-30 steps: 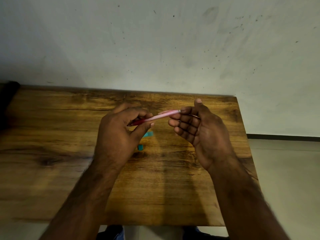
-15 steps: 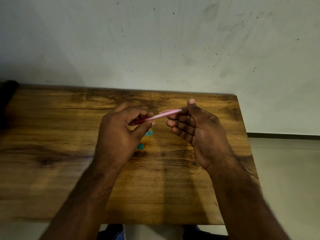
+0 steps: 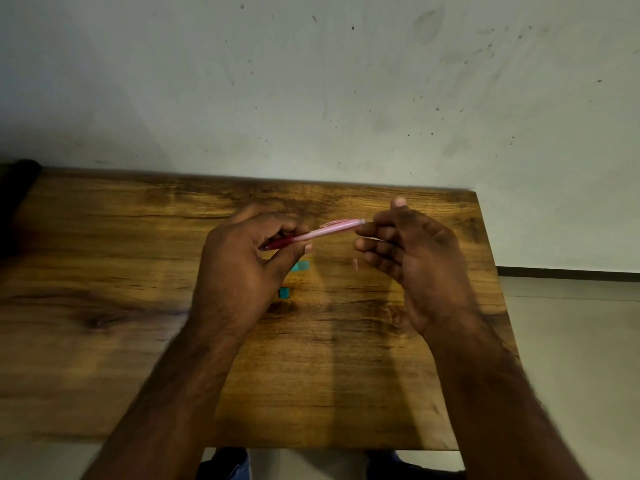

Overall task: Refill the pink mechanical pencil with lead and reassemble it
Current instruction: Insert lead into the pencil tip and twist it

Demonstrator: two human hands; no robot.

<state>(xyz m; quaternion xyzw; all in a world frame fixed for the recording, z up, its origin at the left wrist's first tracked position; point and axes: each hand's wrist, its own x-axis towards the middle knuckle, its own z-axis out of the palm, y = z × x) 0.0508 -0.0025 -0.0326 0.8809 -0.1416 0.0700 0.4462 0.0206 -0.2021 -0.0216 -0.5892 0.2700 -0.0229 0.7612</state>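
Observation:
My left hand [image 3: 242,268] grips the pink mechanical pencil [image 3: 325,230] by its dark red grip end, and the barrel points right and slightly up. My right hand [image 3: 412,258] hovers at the pencil's pale far end, its fingers loosely curled and the thumb raised. A thin pale line crosses those fingers; whether it is a lead is unclear. A small pink piece [image 3: 355,264], blurred, shows just below the right fingertips over the wooden table [image 3: 104,271]. A teal lead case [image 3: 300,266] lies on the table, partly hidden by my left thumb.
A small teal cap [image 3: 284,292] sits on the table below the case. The table ends at a grey wall [image 3: 311,98] behind, and its right edge drops to a tiled floor [image 3: 571,341]. A dark object [image 3: 17,188] stands at the far left corner.
My right hand has drawn slightly away from the pencil's end and its fingers have loosened. The small pink piece now shows below them. My left hand and the pencil have hardly moved.

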